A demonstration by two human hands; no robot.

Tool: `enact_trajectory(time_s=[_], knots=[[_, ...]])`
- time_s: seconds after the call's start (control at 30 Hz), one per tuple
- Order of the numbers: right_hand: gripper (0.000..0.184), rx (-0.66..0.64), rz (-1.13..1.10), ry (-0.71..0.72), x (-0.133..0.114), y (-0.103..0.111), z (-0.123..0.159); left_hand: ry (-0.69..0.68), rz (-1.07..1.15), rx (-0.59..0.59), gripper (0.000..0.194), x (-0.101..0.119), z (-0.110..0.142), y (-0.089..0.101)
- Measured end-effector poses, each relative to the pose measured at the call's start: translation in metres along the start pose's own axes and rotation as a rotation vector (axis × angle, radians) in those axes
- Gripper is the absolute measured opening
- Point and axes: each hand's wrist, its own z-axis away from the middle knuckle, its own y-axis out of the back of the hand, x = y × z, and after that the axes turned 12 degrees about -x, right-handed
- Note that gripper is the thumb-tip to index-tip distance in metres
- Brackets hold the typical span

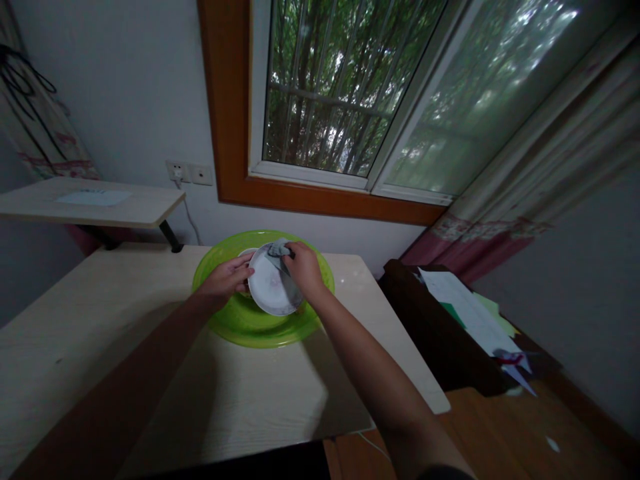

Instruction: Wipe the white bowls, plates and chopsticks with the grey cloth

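A white plate [270,288] is held tilted over a wide green basin [250,327] that sits on the light wooden table [150,373]. My left hand [227,277] grips the plate's left rim, fingers curled round it. My right hand [303,267] is closed on a grey cloth [277,251] pressed against the plate's upper right part. Another white dish edge shows in the basin behind the plate, mostly hidden.
A raised shelf [95,203] with a sheet of paper stands at the back left, with wall sockets [189,173] beside it. A window is behind the table. To the right, a dark piece of furniture [440,333] carries papers. Curtains hang at the right.
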Motion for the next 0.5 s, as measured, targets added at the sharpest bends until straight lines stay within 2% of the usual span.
enact_trajectory(time_s=[0.17,0.33,0.5], knots=[[0.026,0.114,0.052,-0.041,0.023,0.009,0.009,0.03,-0.029,0.037,0.072,0.002,0.001,-0.002],[0.027,-0.008,0.131,0.065,0.032,0.011,0.007,0.056,-0.041,0.005,0.073,0.005,0.003,-0.004],[0.029,-0.05,0.137,0.16,0.02,0.005,-0.001,0.065,-0.038,-0.026,0.073,0.007,0.004,-0.007]])
